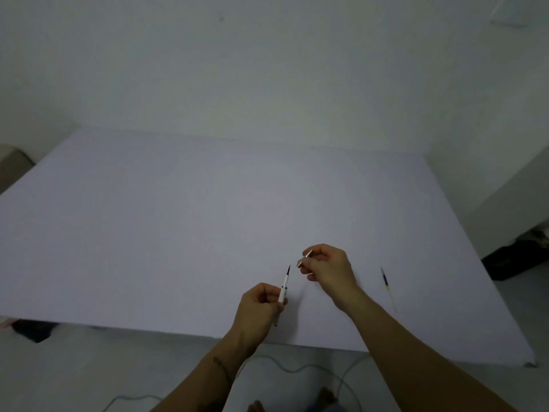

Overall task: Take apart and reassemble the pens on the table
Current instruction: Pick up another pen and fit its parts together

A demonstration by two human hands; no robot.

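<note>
Left hand [258,304] grip closed on pen body [283,289], right hand [326,267] pinching cap [304,258]

Both bare forearms reach forward from the bottom edge, the left one marked near the wrist with a dark band-like mark. The left hand [257,304] is curled into a loose fist, thumb and fingers closed in a grip on a slim white pen with a dark pointed tip [283,288]. Just beyond and right of that grip, the right hand [328,267] pinches a small silvery pen piece [304,258] between thumb and fingertips, wrist bent inward.
</note>
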